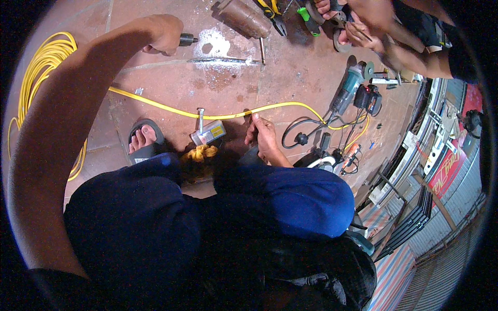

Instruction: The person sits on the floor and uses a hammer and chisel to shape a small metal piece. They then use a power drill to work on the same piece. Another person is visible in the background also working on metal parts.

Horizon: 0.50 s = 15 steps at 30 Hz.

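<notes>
My left hand [165, 35] reaches out over the tiled floor at the upper left, closed around a short black cylindrical piece [188, 39] with a narrow tip. What the fist covers of it is hidden. Just right of that tip lies a white powdery patch [213, 44] on the tiles. Near my knees, my right hand [265, 137] hangs loosely curled, thumb apart from the fingers, seemingly with nothing in it. Its thumb tip is at a yellow cable [207, 115]. To its left are a small tilted can [209, 133], a metal bolt [201, 120] and a bunched yellow cloth [199, 154].
A rusty metal cylinder [241, 19], pliers [276, 20] and a green-handled tool [309, 22] lie ahead. Another person's hands [360, 33] work at the upper right. A teal angle grinder [346, 89] stands right, amid cords. Coiled yellow cable [44, 72] lies left.
</notes>
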### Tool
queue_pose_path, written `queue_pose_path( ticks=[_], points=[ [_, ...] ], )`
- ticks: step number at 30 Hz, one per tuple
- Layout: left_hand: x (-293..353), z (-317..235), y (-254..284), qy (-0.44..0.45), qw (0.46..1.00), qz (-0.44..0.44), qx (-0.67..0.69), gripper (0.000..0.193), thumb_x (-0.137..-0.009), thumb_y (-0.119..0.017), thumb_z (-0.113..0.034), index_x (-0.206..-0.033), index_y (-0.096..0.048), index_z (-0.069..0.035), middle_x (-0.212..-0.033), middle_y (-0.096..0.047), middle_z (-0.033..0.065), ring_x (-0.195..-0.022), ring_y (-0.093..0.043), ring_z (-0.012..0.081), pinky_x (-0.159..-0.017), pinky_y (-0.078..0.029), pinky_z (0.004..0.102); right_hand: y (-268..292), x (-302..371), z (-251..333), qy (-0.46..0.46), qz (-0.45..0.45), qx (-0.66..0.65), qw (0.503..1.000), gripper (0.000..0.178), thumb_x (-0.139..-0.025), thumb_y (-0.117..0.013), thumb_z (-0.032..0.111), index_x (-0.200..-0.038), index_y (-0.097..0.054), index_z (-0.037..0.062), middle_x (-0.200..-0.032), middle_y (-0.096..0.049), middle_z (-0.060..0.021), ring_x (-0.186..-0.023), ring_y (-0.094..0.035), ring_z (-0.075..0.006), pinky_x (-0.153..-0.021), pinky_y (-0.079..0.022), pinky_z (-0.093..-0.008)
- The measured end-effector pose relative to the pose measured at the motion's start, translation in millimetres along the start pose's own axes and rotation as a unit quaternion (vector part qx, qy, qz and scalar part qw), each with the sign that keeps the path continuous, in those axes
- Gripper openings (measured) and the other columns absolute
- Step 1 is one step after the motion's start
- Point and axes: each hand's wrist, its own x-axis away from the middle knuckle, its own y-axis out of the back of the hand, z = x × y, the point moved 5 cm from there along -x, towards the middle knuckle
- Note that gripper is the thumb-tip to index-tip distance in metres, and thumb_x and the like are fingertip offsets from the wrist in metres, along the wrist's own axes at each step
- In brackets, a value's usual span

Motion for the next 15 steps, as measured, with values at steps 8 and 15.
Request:
queue_pose_path(
  ticks=[8,15],
  points=[
    [-1.1,0.7,-1.3,0.003,1.0,0.002,-0.004,0.038,-0.078,-0.081,-0.025,-0.096,-0.073,0.007,-0.093,-0.072,0.0269,-0.089,-0.073,0.0395,-0.081,-0.056,0.0486,0.5,0.1,-0.5,-0.014,-0.01,-0.003,1.0,0.052,-0.103,-0.056,0.047,-0.069,-0.052,0.0078,-0.056,-0.052,-0.0061,-0.045,-0.053,-0.0179,-0.043,-0.047,-0.0343],
    [-3.8,1.8,-2.5,0.0,1.0,-0.009,-0.006,0.039,-0.077,-0.082,-0.026,-0.097,-0.074,0.006,-0.095,-0.072,0.027,-0.091,-0.072,0.0406,-0.082,-0.056,0.0488,1.5,-0.9,-1.3,-0.002,-0.003,0.004,1.0,0.053,-0.102,-0.056,0.048,-0.069,-0.052,0.0074,-0.057,-0.052,-0.0064,-0.045,-0.052,-0.0178,-0.043,-0.048,-0.0344]
  ],
)
